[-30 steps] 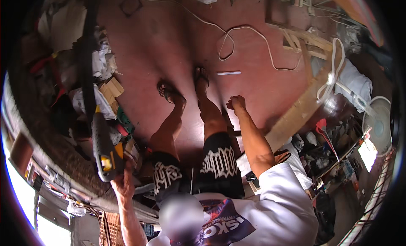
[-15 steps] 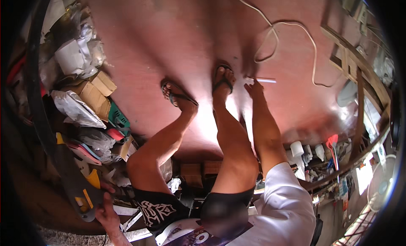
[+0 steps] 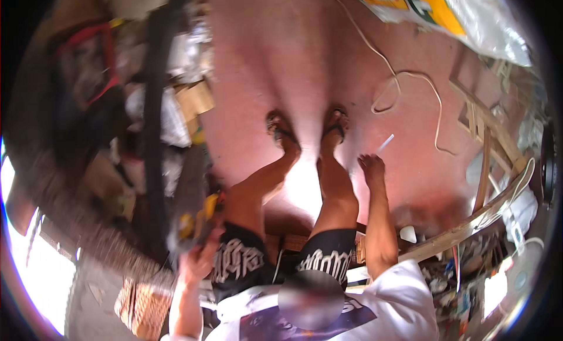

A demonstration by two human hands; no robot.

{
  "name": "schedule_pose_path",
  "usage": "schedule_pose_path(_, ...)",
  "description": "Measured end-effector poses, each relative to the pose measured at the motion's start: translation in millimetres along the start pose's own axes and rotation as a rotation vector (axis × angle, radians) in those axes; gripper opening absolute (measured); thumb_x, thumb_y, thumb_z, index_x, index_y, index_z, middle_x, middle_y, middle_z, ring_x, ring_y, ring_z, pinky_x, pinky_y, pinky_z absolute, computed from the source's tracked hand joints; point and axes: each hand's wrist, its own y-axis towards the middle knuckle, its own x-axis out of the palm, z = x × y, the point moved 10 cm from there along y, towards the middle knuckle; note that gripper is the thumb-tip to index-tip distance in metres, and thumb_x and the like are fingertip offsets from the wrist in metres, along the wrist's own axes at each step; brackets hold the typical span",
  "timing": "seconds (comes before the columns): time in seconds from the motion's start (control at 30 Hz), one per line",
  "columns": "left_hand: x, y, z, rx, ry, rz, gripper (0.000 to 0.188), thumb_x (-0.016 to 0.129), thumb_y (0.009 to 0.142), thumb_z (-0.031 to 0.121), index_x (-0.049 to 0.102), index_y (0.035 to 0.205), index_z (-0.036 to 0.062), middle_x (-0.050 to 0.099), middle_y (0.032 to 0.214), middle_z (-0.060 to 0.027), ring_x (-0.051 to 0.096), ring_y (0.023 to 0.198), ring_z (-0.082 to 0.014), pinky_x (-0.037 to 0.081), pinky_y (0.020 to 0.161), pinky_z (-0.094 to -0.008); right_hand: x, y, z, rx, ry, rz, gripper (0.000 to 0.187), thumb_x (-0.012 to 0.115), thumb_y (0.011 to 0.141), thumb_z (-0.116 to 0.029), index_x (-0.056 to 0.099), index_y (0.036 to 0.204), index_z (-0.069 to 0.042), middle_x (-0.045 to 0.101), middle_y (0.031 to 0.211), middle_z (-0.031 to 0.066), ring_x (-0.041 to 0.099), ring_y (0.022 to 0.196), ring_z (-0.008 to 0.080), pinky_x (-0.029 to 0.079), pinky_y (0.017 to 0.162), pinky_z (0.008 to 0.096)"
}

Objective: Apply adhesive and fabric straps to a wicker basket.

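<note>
On the left, my left hand point(image 3: 199, 256) is closed around the yellow-and-black handle of a hand saw point(image 3: 157, 106). The long dark blade reaches up the picture, blurred by motion. My right hand point(image 3: 372, 166) is out over the red floor, right of my feet, with its fingers curled down. A thin white stick point(image 3: 386, 142) sticks out past its fingertips, slanting up to the right. It seems held there, though the grip itself is hard to see. Its exact kind is too small to tell.
A pale cable point(image 3: 437, 100) loops on the floor point(image 3: 275, 53) ahead and right. Wooden frame pieces point(image 3: 487, 121) lean at the right, below a large plastic sack point(image 3: 451, 18). Cartons point(image 3: 195, 100) and wrapped goods crowd the left. Assorted items lie behind a wooden rail point(image 3: 446, 238), lower right.
My view has swung left and the saw has moved rightward, closer to my legs. The white stick, lying nearly level before, now slants, and my right hand has drawn back toward me with it.
</note>
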Motion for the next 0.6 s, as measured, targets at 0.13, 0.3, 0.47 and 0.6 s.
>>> schedule_pose_path(0.13, 4.5, -41.2, 51.8, 0.015, -0.172, -0.063, 0.030, 0.060, 0.098, 0.002, 0.057, 0.128, 0.0006, 0.064, 0.100, -0.0010, 0.060, 0.087, -0.0089, 0.048, 0.075, -0.0238, 66.1, -150.9, -116.1, -0.029, -0.170, -0.016, 0.019, 0.049, 0.100, -0.006, 0.051, 0.119, -0.005, 0.054, 0.092, 0.0029, 0.051, 0.075, 0.0117, 0.051, 0.075, 0.0329)
schedule_pose_path(0.3, -52.7, -131.0, 93.3, 0.201, -0.308, 0.081, 0.017, 0.058, 0.095, 0.008, 0.057, 0.110, 0.0014, 0.059, 0.084, -0.0012, 0.054, 0.075, -0.0085, 0.045, 0.065, -0.0254, 222.7, -320.4, -247.6, -0.105, -0.527, -0.279, 0.026, 0.050, 0.106, -0.029, 0.059, 0.104, -0.004, 0.046, 0.082, -0.0013, 0.043, 0.064, 0.0054, 0.040, 0.057, 0.0228)
schedule_pose_path(0.47, -109.3, -215.3, 122.5, 0.210, -0.165, 0.235, 0.042, 0.058, 0.089, 0.014, 0.041, 0.125, 0.0024, 0.060, 0.082, -0.0184, 0.059, 0.072, -0.0291, 0.048, 0.069, -0.0412, 326.4, -425.0, -323.4, -0.327, -0.629, -0.456, 0.039, 0.051, 0.106, -0.039, 0.056, 0.084, -0.007, 0.034, 0.061, -0.0076, 0.033, 0.049, 0.0032, 0.029, 0.044, 0.0206)
schedule_pose_path(0.6, -144.7, -263.1, 117.6, 0.150, -0.222, 0.430, 0.040, 0.057, 0.090, 0.017, 0.037, 0.121, 0.0032, 0.059, 0.081, -0.0225, 0.058, 0.072, -0.0373, 0.047, 0.070, -0.0450, 429.1, -510.1, -361.7, -0.576, -0.814, -0.733, 0.042, 0.052, 0.106, -0.039, 0.052, 0.076, -0.009, 0.035, 0.058, -0.0078, 0.031, 0.047, 0.0025, 0.025, 0.043, 0.0216)
